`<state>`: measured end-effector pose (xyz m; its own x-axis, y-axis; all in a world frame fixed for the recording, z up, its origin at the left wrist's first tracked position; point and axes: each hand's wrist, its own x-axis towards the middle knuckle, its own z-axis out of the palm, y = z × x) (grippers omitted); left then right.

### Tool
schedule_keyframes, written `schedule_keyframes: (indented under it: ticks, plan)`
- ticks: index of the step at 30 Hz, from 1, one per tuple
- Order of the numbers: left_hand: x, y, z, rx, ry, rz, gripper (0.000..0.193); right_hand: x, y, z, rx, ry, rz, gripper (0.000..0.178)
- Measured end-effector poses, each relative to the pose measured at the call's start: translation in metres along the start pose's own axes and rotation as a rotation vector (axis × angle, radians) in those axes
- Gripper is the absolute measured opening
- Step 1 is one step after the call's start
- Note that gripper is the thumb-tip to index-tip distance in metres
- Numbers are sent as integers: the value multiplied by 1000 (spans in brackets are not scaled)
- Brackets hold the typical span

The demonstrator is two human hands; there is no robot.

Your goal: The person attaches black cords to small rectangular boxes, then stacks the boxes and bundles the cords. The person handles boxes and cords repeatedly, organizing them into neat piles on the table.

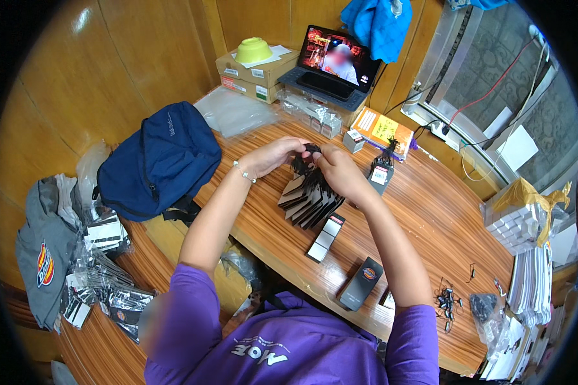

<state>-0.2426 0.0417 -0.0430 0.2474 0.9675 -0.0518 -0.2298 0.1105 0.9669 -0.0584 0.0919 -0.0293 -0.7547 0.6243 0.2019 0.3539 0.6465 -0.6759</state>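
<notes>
Over the middle of the table, a fanned bunch of hang tags (pixel 305 200) dangles by its black strings. My left hand (pixel 277 156) is closed on those strings, fingers pinched together near the top of the bunch. Beside it, my right hand (pixel 340 169) also pinches the gathered strings; its fingertips are partly hidden. Just below the bunch lies a row of tags with white labels (pixel 325 239). Nearer to me is a stack of dark grey tags (pixel 361 284). Another stack of tags with strings tied up (pixel 379 173) lies right of my right forearm.
A navy backpack (pixel 157 160) lies at the left, by bagged tags (pixel 112 289) and a grey garment (pixel 42 250). Behind stand a laptop (pixel 331 67), cardboard boxes (pixel 257 72) and a green bowl (pixel 253 50). Loose black strings (pixel 448 301) and stacked cards (pixel 530 282) are at right.
</notes>
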Motion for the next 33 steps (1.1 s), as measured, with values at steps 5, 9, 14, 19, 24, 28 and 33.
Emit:
schedule_keyframes:
  ticks: [5, 9, 14, 19, 24, 28, 33]
  plan:
    - [-4, 12, -4, 534, -14, -42, 26, 1, 1, -1, -2, -7, 0, 29]
    - [-18, 5, -38, 750, 194, 125, 28, 8, -2, -4, 85, -30, 11, 31]
    - [-38, -3, 8, 912, 586, 516, 17, 15, 0, -5, 91, 23, 75, 33]
    - [-39, -38, 76, 673, 549, 538, 41, 15, -6, 4, 49, 59, 122, 33]
    - [-26, -41, 64, 397, 514, 366, 44, 8, -11, 14, -171, 153, 53, 29]
    - [-11, -49, 41, 334, 607, 307, 46, 2, -22, 17, -238, 175, 94, 26]
    - [-2, -27, 54, -260, 421, 224, 38, 1, -22, 23, -147, 278, 93, 26]
